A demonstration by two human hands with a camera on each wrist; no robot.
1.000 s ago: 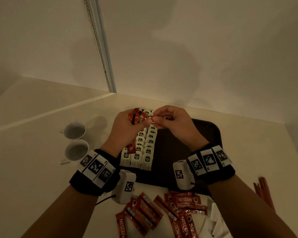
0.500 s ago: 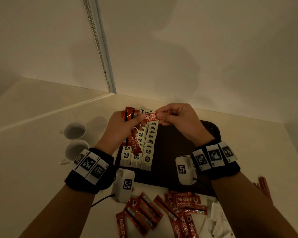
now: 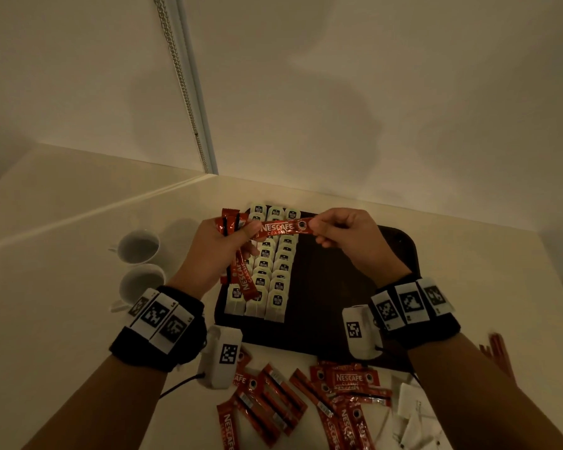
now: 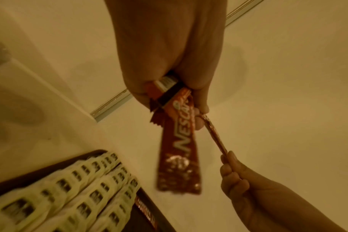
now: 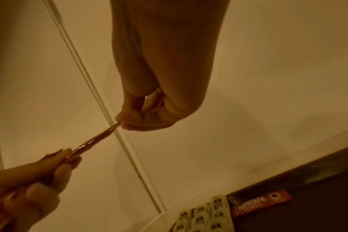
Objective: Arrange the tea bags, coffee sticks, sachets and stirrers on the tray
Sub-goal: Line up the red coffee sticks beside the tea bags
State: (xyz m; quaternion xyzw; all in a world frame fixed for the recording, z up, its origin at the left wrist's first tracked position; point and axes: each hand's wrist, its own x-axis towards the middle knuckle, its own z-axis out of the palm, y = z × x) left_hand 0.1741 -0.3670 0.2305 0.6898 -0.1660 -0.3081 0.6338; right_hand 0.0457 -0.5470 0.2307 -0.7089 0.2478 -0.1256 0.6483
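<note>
Two hands meet above the tray's far left corner, sharing one coffee stick [image 3: 281,227]. My right hand [image 3: 348,237] pinches its right end between thumb and forefinger, the other fingers curled in. My left hand [image 3: 221,246] is clamped round a bundle of sticks [image 3: 241,277], with its thumb pressed on the shared stick's left end. That stick hangs level above the tray, touching nothing below.

On the tray [image 3: 338,287], tea bags [image 3: 267,274] fill the left side in three overlapping rows running from near edge to far edge. One stick [image 5: 262,202] lies flat just beside them near the far edge. The tray's right half is bare dark surface.

On the table at the tray's near edge, loose sticks [image 3: 273,401] lie scattered, with white sachets [image 3: 410,410] to their right. Red stirrers [image 3: 498,349] lie by the table's right edge. Two cups [image 3: 137,264] stand left of the tray.

To do this step well, I judge the left thumb should ease off so the stick slides free without dragging the bundle. The right hand should then lay it flat, label up, parallel to the stick on the tray and clear of the tea bags.
</note>
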